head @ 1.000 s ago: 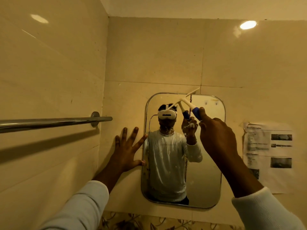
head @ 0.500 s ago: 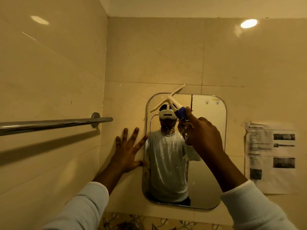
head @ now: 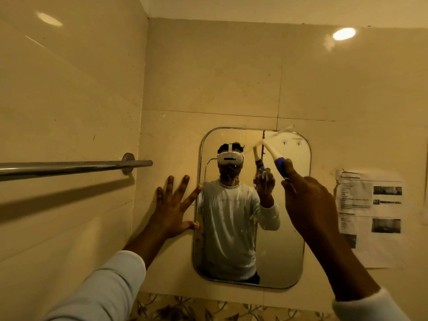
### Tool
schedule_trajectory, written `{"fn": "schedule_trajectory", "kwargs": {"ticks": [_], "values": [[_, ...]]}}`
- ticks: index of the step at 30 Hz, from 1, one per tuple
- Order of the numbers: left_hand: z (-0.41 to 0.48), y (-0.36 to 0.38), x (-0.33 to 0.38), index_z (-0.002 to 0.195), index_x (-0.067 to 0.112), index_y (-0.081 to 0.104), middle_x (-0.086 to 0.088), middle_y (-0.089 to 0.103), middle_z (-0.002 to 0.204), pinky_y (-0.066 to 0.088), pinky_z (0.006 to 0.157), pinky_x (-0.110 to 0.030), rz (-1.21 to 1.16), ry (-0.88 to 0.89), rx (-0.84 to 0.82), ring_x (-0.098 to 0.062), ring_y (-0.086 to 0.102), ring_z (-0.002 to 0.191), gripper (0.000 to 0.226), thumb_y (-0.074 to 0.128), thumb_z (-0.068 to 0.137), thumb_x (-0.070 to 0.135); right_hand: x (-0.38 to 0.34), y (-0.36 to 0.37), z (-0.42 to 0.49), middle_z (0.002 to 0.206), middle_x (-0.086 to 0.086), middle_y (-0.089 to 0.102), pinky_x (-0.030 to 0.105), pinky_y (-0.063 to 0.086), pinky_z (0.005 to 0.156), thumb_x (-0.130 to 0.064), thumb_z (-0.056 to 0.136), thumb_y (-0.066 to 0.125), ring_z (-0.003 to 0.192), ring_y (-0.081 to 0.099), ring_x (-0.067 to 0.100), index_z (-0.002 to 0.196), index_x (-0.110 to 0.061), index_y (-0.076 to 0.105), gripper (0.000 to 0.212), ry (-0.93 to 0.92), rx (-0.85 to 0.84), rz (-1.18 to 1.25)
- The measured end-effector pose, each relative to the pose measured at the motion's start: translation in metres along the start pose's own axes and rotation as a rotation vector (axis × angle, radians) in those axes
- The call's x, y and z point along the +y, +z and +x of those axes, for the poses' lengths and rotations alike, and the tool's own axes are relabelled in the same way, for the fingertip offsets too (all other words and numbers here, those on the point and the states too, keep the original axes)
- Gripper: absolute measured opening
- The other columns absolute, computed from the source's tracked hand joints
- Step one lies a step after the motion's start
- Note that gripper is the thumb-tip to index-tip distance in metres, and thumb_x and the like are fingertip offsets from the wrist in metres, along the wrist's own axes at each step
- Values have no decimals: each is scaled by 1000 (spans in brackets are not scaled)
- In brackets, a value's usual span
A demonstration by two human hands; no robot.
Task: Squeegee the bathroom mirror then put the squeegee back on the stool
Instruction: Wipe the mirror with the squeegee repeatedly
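A rounded rectangular mirror (head: 289, 239) hangs on the beige tiled wall ahead, streaked with drops on its left part. My right hand (head: 308, 200) is shut on the blue grip of a white squeegee (head: 275, 156). Its blurred blade lies against the mirror's top edge, right of centre. My left hand (head: 172, 209) rests flat on the wall with fingers spread, its thumb and forefinger touching the mirror's left rim. The stool is out of view.
A chrome towel rail (head: 76, 166) juts from the left wall at hand height. A printed paper sheet (head: 370, 218) is stuck to the wall right of the mirror. Patterned tiles (head: 208, 309) run below the mirror. The mirror reflects a person in a headset.
My right hand swept the squeegee left along the mirror's top, then back to the right. The left hand stayed planted on the wall.
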State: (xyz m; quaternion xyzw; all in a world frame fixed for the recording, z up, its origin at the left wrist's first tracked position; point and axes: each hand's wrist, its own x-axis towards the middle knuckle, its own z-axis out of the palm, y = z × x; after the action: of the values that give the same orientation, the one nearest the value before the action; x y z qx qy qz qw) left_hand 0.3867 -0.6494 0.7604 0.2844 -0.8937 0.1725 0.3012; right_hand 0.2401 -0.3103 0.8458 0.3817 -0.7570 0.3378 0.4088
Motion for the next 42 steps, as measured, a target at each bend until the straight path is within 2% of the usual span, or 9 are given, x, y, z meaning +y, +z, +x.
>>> {"fn": "schedule_trajectory", "kwargs": {"ticks": [6,11,16,20,25,27,29,33,42], "values": [[0,4,-3,163,48,-16,-2,-35,172,-3,121,-78,-11,22,48,-46,-35,153,125,59,74,93,-15,9,20,88,1,46,28,37,59,-31,101,54,69,50,17,160,-34,12,73,-55,-40,-8],[0,2,-2,161,51,-20,0,-40,169,-9,122,-74,-17,18,34,-43,-42,151,123,58,76,91,9,12,1,82,3,49,30,39,55,-40,98,41,64,53,20,159,-32,17,66,18,-21,-13],[0,3,-2,163,49,-17,0,-37,170,-8,120,-75,-20,20,44,-44,-39,152,124,60,74,91,40,29,-33,74,0,49,21,27,45,-25,99,59,53,43,11,158,-28,26,68,123,-24,-11],[1,4,-3,163,49,-16,-1,-36,171,-7,120,-76,-13,21,52,-44,-39,152,124,60,74,91,39,27,-38,73,1,55,23,32,49,-27,100,57,57,47,10,156,-29,32,62,179,49,131],[0,4,-3,165,47,-11,-2,-32,173,-5,120,-76,-31,35,64,-45,-35,154,125,62,73,91,21,16,-2,77,3,51,21,26,50,-44,96,34,61,45,14,158,-33,25,64,106,156,140],[0,4,-2,165,47,-11,-2,-32,173,-5,119,-76,-23,32,65,-45,-36,154,126,63,72,91,15,15,9,82,4,53,19,26,50,-43,99,35,62,45,13,159,-35,22,62,105,134,108],[0,4,-2,165,48,-11,-2,-32,173,-5,119,-75,-20,27,65,-44,-36,154,128,65,72,90,12,19,14,85,6,56,24,35,53,-45,99,31,64,49,15,159,-36,19,61,110,113,93],[0,4,-3,164,47,-13,-3,-32,173,-5,120,-76,-16,26,58,-44,-36,154,128,64,71,91,15,28,4,86,7,55,30,46,57,-64,83,0,65,53,19,159,-31,22,85,113,107,100],[0,4,-3,166,45,-9,-2,-29,174,-2,120,-77,-30,30,57,-44,-34,155,127,63,71,92,33,60,-39,82,6,55,26,42,48,-59,91,4,56,49,15,160,-26,23,79,128,133,105]]}}
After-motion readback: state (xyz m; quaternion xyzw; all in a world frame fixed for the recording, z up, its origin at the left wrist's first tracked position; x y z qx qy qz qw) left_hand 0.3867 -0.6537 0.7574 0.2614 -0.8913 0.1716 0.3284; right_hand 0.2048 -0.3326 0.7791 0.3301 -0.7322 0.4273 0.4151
